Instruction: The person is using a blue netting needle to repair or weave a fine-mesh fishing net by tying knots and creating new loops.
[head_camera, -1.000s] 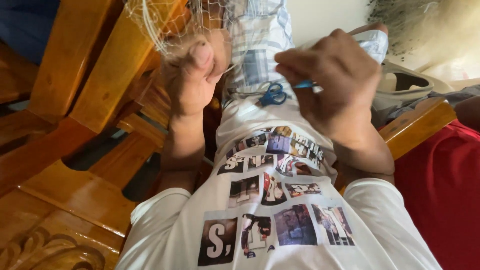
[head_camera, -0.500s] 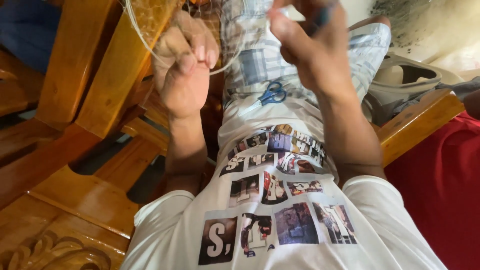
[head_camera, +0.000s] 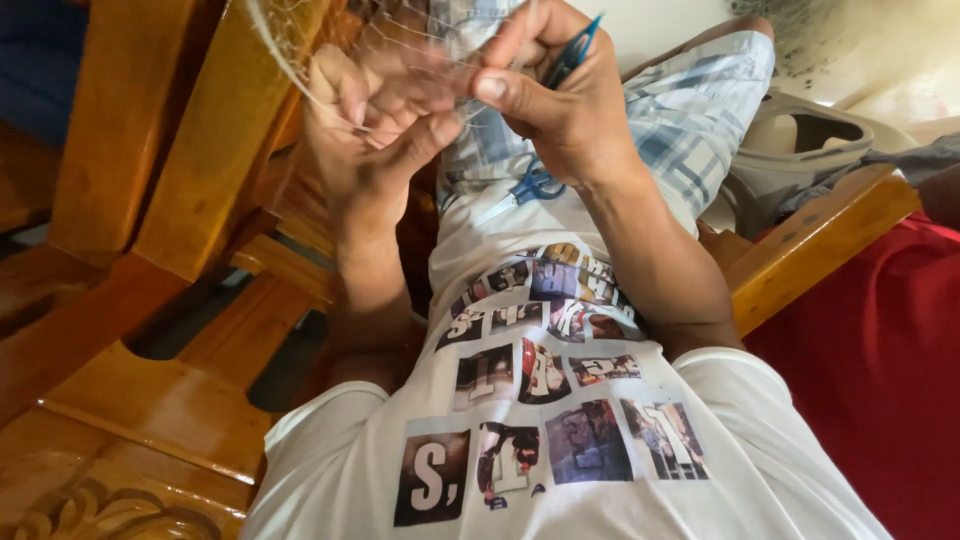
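Fingers (head_camera: 505, 90) of both hands now meet, pinching fine translucent fishing net (head_camera: 300, 60) at chest height.
Right hand (head_camera: 560, 110), closed on a slim blue netting needle (head_camera: 572, 50), has moved in against left hand (head_camera: 375, 120); blue-handled scissors (head_camera: 535, 185) lie on the lap.

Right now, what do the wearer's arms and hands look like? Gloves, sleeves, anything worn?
Both hands are bare: no gloves, rings or watch visible on the left hand or the right hand. Forearms are uncovered. The white T-shirt has short sleeves ending above the elbows, with a photo-tile print on the front.
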